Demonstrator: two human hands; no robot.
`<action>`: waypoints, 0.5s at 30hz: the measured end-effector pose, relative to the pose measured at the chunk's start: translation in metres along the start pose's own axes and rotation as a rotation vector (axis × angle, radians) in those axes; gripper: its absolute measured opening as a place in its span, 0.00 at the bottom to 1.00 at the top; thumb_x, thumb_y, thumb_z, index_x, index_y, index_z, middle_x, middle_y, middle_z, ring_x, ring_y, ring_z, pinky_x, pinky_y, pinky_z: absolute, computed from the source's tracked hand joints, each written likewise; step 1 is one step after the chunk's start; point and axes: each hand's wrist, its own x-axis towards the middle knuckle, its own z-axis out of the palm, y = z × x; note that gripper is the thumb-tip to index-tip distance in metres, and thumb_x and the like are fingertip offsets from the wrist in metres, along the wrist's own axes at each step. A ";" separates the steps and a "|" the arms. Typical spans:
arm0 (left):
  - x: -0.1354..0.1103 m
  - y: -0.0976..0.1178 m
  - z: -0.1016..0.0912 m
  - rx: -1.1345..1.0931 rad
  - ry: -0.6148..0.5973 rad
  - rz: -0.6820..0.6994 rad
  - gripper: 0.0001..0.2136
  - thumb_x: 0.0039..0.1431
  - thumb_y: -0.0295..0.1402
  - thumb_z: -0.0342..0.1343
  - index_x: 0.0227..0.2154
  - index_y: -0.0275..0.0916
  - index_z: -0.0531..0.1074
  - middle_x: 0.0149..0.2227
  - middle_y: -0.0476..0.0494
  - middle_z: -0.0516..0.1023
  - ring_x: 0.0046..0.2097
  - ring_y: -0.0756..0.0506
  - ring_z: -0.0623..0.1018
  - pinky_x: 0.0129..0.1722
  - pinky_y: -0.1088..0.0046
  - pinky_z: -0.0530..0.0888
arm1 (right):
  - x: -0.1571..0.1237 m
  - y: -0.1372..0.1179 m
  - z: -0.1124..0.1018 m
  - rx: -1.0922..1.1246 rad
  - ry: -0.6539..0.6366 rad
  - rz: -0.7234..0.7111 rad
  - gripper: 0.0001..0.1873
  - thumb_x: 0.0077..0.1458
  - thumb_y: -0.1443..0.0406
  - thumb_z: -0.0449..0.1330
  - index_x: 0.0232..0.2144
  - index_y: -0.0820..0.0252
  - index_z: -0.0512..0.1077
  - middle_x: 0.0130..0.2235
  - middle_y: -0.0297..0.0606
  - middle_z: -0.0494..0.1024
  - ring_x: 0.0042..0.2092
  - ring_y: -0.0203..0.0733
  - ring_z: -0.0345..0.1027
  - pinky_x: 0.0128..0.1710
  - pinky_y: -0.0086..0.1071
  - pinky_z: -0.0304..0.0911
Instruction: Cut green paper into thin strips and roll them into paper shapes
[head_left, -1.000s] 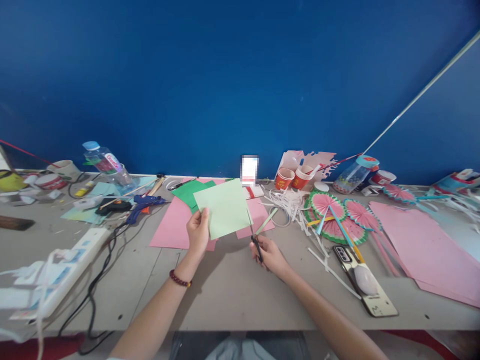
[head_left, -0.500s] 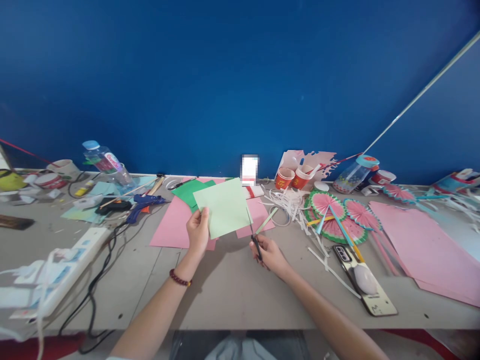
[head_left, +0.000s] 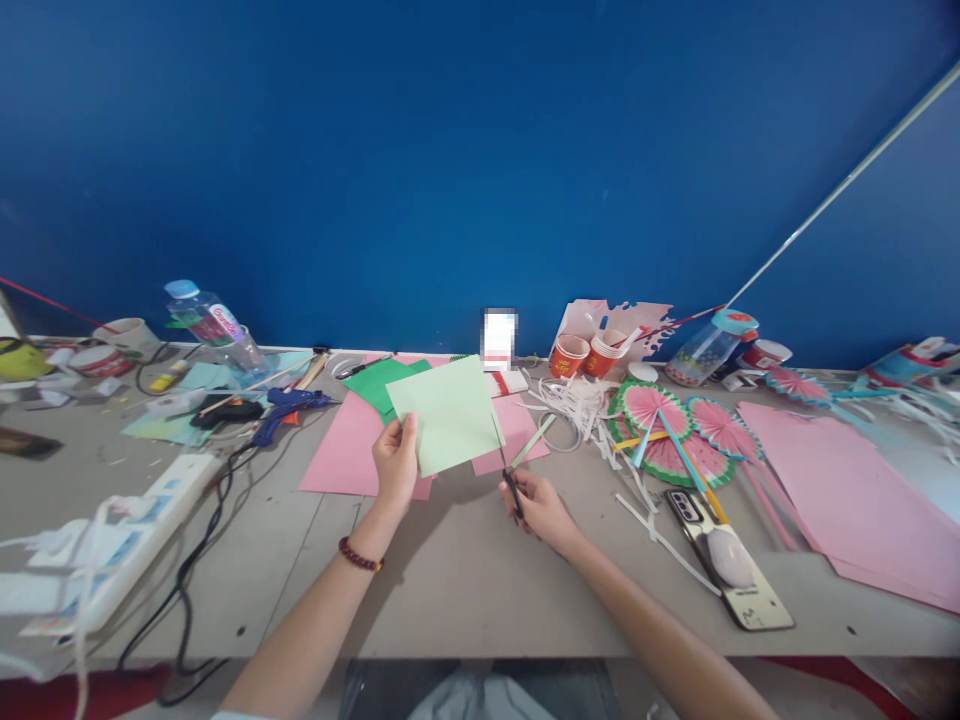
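Observation:
A light green sheet of paper (head_left: pixel 454 415) is pinched at its left edge by my left hand (head_left: pixel 395 460), held up above the table. My right hand (head_left: pixel 536 505) grips black-handled scissors (head_left: pixel 511 490), whose blades meet the sheet's right edge. A narrow light green strip hangs beside the blades at that edge. Under and behind the sheet lie pink paper (head_left: pixel 341 450) and darker green paper (head_left: pixel 371 385). Another pale green strip (head_left: pixel 534 440) rests on the table just beyond the scissors.
To the right are white paper shreds (head_left: pixel 581 400), watermelon-patterned paper fans (head_left: pixel 660 420), a phone (head_left: pixel 731 565) and pink sheets (head_left: pixel 862 480). Red paper cups (head_left: pixel 570 355) stand behind. On the left are a blue glue gun (head_left: pixel 289 410), a bottle (head_left: pixel 214 325) and a power strip (head_left: pixel 142 540) with cables.
The scissor blades look closer together at the sheet's right edge. Both hands stay in nearly the same place, and the sheet has barely moved.

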 end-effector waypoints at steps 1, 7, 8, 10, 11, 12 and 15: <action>0.000 0.000 0.000 -0.002 -0.002 0.000 0.18 0.52 0.48 0.57 0.21 0.38 0.65 0.21 0.53 0.62 0.25 0.52 0.62 0.24 0.78 0.61 | 0.000 0.000 0.000 -0.002 0.000 -0.002 0.18 0.53 0.51 0.55 0.23 0.58 0.60 0.18 0.26 0.66 0.15 0.26 0.52 0.13 0.22 0.47; 0.001 -0.001 -0.001 -0.002 -0.008 0.000 0.18 0.53 0.48 0.57 0.21 0.38 0.65 0.21 0.53 0.62 0.25 0.52 0.62 0.24 0.78 0.61 | 0.000 0.001 0.000 0.001 0.008 -0.022 0.19 0.53 0.51 0.55 0.22 0.58 0.60 0.19 0.26 0.65 0.15 0.26 0.53 0.13 0.22 0.47; 0.001 -0.001 -0.001 0.000 -0.009 -0.003 0.18 0.52 0.48 0.57 0.21 0.38 0.65 0.21 0.53 0.63 0.25 0.52 0.62 0.24 0.78 0.61 | 0.000 0.001 0.000 0.002 0.009 -0.022 0.19 0.53 0.51 0.55 0.22 0.58 0.60 0.19 0.26 0.65 0.15 0.26 0.52 0.13 0.22 0.47; 0.001 0.000 -0.001 0.001 -0.007 -0.007 0.18 0.52 0.48 0.57 0.21 0.38 0.65 0.21 0.53 0.63 0.25 0.52 0.62 0.24 0.78 0.61 | 0.000 0.001 0.000 0.002 0.011 -0.018 0.19 0.53 0.51 0.56 0.22 0.58 0.60 0.18 0.27 0.65 0.15 0.26 0.52 0.13 0.22 0.46; 0.001 0.001 0.000 -0.004 -0.005 -0.008 0.18 0.52 0.48 0.57 0.21 0.38 0.65 0.20 0.53 0.62 0.25 0.52 0.62 0.24 0.78 0.61 | 0.000 0.001 0.000 0.001 0.013 -0.015 0.19 0.52 0.51 0.56 0.22 0.58 0.60 0.18 0.27 0.65 0.15 0.26 0.52 0.13 0.22 0.46; 0.000 0.001 0.000 -0.009 -0.004 -0.010 0.18 0.52 0.48 0.58 0.21 0.38 0.65 0.20 0.53 0.62 0.25 0.52 0.62 0.24 0.78 0.61 | 0.000 0.001 0.000 0.000 0.015 -0.013 0.19 0.52 0.51 0.56 0.22 0.58 0.60 0.18 0.27 0.65 0.15 0.26 0.52 0.13 0.22 0.46; 0.000 0.003 0.000 -0.020 -0.002 -0.015 0.18 0.52 0.48 0.58 0.21 0.38 0.66 0.21 0.53 0.63 0.24 0.53 0.62 0.24 0.78 0.62 | 0.001 0.002 0.000 0.009 0.019 -0.009 0.19 0.52 0.50 0.57 0.22 0.58 0.60 0.18 0.27 0.65 0.15 0.26 0.52 0.13 0.22 0.46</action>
